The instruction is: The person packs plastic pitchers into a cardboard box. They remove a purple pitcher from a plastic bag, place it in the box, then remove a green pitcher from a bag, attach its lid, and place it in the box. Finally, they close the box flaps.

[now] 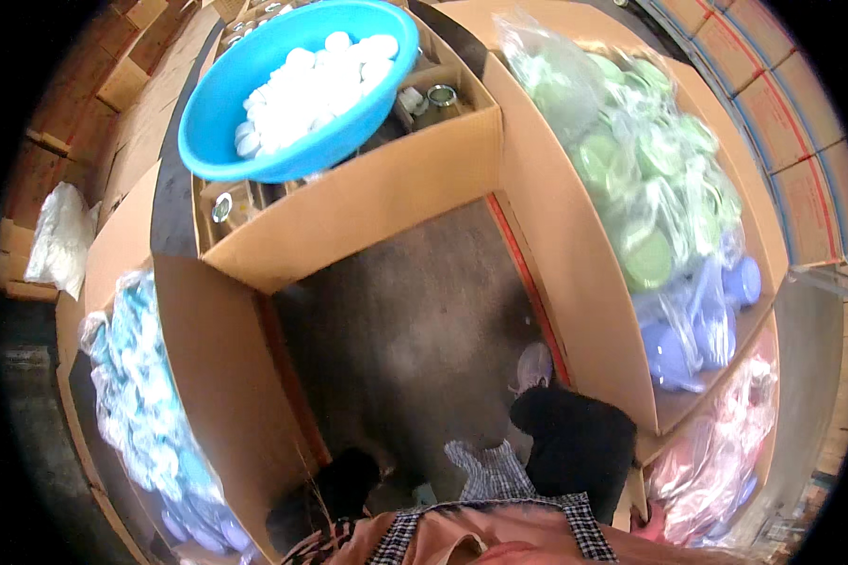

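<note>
Neither of my hands shows; only my pink top and checkered apron straps appear along the lower edge. A small reddish-pink patch at the lower right may be a sleeve, but I cannot make it out. Ahead, a blue basin full of white round caps rests on an open cardboard box. Under and around the basin, that box holds containers with shiny metal rims. To my right, a long carton holds clear bags of green round pieces and blue-violet ones.
On my left, another carton holds bagged light-blue pieces. Bagged pink pieces fill a carton at the lower right. The cartons surround the dark floor on three sides. Stacked boxes stand at the far right; a white sack lies far left.
</note>
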The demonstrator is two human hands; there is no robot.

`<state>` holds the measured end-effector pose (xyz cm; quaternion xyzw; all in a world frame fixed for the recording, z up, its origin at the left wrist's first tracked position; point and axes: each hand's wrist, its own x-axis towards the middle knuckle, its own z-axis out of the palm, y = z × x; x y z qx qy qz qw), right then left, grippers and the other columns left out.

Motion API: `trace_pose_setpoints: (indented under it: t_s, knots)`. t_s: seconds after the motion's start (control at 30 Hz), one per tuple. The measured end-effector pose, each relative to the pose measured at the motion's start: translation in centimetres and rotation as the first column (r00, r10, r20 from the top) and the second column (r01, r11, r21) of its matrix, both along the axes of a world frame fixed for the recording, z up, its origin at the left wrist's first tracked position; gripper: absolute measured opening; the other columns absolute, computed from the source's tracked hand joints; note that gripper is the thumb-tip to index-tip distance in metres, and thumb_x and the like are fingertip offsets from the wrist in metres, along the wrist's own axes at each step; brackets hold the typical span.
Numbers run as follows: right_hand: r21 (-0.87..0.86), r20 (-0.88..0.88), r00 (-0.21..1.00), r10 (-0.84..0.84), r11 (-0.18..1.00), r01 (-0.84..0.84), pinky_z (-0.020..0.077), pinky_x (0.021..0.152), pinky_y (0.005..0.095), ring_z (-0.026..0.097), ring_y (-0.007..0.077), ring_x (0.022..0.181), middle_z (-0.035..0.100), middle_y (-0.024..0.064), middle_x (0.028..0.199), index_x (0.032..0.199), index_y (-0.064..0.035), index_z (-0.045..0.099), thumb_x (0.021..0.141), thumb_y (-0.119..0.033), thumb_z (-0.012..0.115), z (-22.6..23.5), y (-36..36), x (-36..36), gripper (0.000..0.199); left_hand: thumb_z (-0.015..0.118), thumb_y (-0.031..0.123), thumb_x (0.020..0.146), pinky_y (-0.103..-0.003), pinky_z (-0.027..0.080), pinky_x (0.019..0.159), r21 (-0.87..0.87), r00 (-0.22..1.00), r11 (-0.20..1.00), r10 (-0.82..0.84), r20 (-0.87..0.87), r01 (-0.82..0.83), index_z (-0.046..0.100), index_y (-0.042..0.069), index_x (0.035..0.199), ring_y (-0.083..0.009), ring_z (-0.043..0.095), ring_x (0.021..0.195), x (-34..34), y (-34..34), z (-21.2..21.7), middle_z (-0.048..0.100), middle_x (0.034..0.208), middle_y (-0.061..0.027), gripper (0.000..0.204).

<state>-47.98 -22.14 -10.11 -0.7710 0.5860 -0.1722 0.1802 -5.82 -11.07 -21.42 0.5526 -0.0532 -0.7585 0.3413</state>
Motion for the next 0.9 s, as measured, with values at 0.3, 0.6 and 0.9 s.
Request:
trace_pose_setpoints:
  t_s: [0.3, 0.6, 0.9]
  knots:
    - [0.138, -0.217, 0.975, 0.038, 0.99, -0.008, 0.0418, 0.058, 0.0366, 0.053, 0.0288, 0.067, 0.054, 0.0156, 0.073, 0.088, -0.0004, 0.052, 0.067, -0.019, 0.062, 3.5, -2.8, 2.5, 0.029, 0.051, 0.025, 0.079, -0.033, 0.038, 0.087, -0.14, 0.961, 0.99, 0.037, 0.273, 0.001, 0.05, -0.001, 0.11, -0.0246, 0.051, 0.099, 10.6, -4.1, 9.3, 0.055, 0.109, -0.0129, 0.04]
    - [0.223, -0.326, 0.941, 0.097, 0.974, -0.023, 0.0427, 0.068, 0.0397, 0.053, 0.0336, 0.079, 0.054, 0.0203, 0.086, 0.097, 0.0029, 0.05, 0.067, -0.024, 0.064, 5.3, -2.4, 2.0, 0.043, 0.05, 0.024, 0.079, -0.033, 0.037, 0.088, -0.47, 0.833, 0.881, 0.228, 0.504, 0.043, 0.05, -0.001, 0.11, -0.0246, 0.05, 0.1, 13.6, -6.7, 17.4, 0.054, 0.11, -0.0129, 0.039]
    - [-0.404, -0.223, 0.974, 0.042, 0.905, -0.132, 0.0281, 0.094, 0.0481, 0.034, 0.0436, 0.11, 0.038, 0.0268, 0.117, 0.117, 0.0075, 0.033, 0.067, -0.022, 0.068, 5.2, -6.8, 11.1, 0.068, 0.05, 0.023, 0.079, -0.033, 0.036, 0.089, -0.376, 0.942, 0.917, 0.001, 0.337, 0.134, 0.05, -0.001, 0.11, -0.0246, 0.049, 0.102, 10.3, -6.4, 9.0, 0.053, 0.111, -0.0129, 0.039]
